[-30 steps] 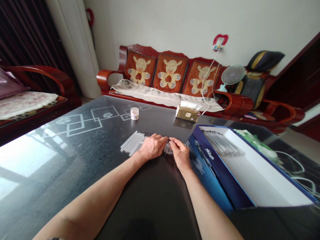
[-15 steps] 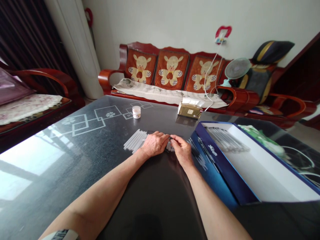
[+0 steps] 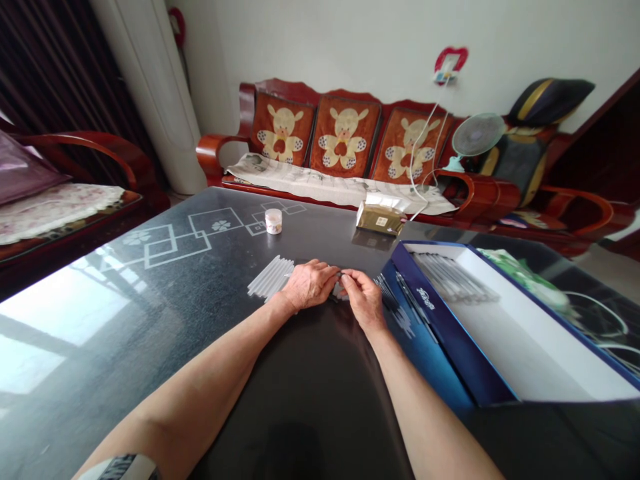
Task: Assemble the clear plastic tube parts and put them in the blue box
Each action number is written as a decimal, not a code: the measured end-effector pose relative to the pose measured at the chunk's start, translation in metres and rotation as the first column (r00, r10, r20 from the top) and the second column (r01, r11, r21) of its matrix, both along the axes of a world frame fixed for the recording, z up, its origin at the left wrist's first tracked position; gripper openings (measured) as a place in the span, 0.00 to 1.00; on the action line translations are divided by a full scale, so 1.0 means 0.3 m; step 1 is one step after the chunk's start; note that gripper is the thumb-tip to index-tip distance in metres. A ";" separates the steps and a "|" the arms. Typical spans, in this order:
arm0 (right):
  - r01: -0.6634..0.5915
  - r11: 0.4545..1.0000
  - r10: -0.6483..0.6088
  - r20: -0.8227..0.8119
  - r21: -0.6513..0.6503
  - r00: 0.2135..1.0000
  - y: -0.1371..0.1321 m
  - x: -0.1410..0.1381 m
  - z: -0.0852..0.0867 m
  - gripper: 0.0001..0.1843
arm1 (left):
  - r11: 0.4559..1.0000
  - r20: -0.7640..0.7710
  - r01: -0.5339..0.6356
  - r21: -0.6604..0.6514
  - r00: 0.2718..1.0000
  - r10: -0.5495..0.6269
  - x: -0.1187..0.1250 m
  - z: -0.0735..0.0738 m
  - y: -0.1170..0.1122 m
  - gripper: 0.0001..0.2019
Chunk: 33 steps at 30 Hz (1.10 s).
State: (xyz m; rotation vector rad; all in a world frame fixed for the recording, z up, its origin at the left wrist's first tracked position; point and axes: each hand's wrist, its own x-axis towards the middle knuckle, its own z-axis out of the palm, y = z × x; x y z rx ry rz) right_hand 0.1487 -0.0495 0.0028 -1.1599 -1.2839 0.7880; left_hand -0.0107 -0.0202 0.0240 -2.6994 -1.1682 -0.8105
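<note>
Both hands rest together on the dark glossy table (image 3: 150, 320). My left hand (image 3: 309, 284) lies knuckles up with its fingers curled, covering the right end of a row of translucent white sticks (image 3: 270, 276). Fingertip to fingertip with it, my right hand (image 3: 364, 297) is closed in a pinch. A small clear-and-dark item (image 3: 340, 291) sits between the two hands; I cannot make out what it is. Just right of my right hand stands an open blue box (image 3: 450, 347) with a white inside, and more clear sticks (image 3: 453, 279) lie at its far end.
A small white jar (image 3: 273, 221) and a tan tissue pack (image 3: 379, 217) stand farther back on the table. Green-and-white items (image 3: 520, 277) lie right of the box. A red wooden sofa (image 3: 345, 153) with bear cushions lines the wall, with a fan (image 3: 475, 137) beside it.
The hands have stayed together on the small item, with only slight finger movement. The view has shifted a little as my head moved.
</note>
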 end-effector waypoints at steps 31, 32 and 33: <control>0.116 0.982 -0.159 0.316 0.152 0.935 -0.014 -0.002 0.007 0.15 | 0.999 -0.021 0.043 0.021 0.999 -0.043 0.002 0.010 -0.016 0.15; 0.119 0.980 -0.167 0.328 0.161 0.930 -0.014 -0.003 0.008 0.16 | 0.999 -0.009 0.048 0.018 0.999 -0.048 0.004 0.010 -0.018 0.14; 0.123 0.978 -0.175 0.338 0.171 0.925 -0.014 -0.004 0.011 0.17 | 0.999 0.004 0.051 0.013 0.999 -0.051 0.006 0.010 -0.019 0.14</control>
